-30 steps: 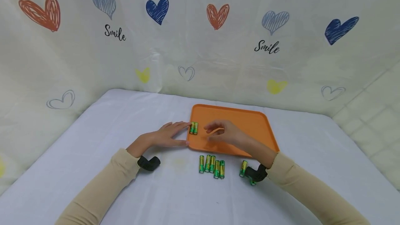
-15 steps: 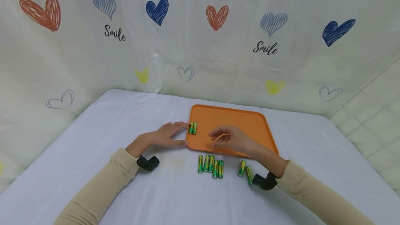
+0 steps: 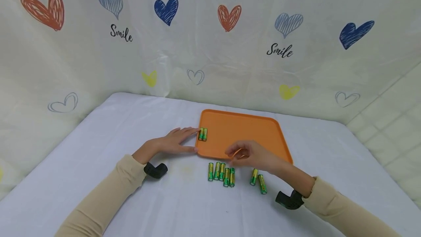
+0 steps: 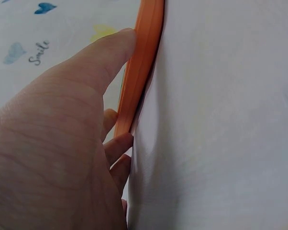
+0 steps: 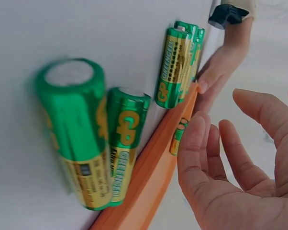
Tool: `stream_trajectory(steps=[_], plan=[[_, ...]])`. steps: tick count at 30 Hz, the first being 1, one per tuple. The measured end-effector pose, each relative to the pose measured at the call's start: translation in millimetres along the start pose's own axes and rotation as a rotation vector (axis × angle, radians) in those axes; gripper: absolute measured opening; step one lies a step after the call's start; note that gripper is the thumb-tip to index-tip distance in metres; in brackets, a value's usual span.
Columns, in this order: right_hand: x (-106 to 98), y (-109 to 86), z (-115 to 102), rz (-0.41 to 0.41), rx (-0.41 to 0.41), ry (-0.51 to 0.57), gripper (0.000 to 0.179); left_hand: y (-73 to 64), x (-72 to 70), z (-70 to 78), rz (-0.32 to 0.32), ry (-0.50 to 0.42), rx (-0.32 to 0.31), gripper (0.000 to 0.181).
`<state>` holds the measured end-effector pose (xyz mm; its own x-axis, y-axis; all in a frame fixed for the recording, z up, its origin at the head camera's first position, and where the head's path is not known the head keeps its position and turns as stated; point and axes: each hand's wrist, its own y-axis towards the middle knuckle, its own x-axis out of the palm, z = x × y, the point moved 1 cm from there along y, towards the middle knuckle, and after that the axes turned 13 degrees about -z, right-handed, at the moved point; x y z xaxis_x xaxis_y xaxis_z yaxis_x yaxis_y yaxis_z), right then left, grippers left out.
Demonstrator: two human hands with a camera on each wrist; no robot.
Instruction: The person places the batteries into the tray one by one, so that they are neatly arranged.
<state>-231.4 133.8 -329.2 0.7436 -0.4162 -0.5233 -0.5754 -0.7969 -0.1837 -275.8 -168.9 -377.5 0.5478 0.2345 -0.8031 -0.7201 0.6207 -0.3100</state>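
My left hand (image 3: 172,142) lies at the left edge of the orange tray (image 3: 245,131), fingers stretched out. In the left wrist view its thumb (image 4: 117,48) touches the tray's outer wall. Two green and gold batteries (image 3: 203,134) stand side by side inside the tray by those fingertips. Over the tray's front edge hovers my right hand (image 3: 254,155), fingers loosely bent, nothing between them. Just below it, several batteries (image 3: 222,174) form an uneven row on the cloth. Farther right sit two more, one battery (image 3: 254,177) beside a tilted battery (image 3: 262,184), large in the right wrist view.
A white cloth (image 3: 184,207) covers the table. Behind it hangs a pale backdrop (image 3: 197,46) with printed hearts and "Smile" lettering. Each wrist carries a black camera mount, such as the right mount (image 3: 290,199).
My right hand has drawn back from the middle of the tray toward its front right edge, uncovering the two batteries at the right. My left hand and the batteries in the tray stay put.
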Motion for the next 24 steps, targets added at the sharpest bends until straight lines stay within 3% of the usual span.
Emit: stream_trajectory(steps=[11, 24], plan=[[12.4, -16.1, 9.5, -0.004, 0.018, 0.036, 0.034, -0.1, -0.1, 2.4, -0.010, -0.001, 0.001, 0.082], [22.1, -22.2, 9.8, -0.009, 0.017, 0.031, 0.041, -1.2, 0.0, 2.1, 0.005, 0.019, -0.009, 0.082]])
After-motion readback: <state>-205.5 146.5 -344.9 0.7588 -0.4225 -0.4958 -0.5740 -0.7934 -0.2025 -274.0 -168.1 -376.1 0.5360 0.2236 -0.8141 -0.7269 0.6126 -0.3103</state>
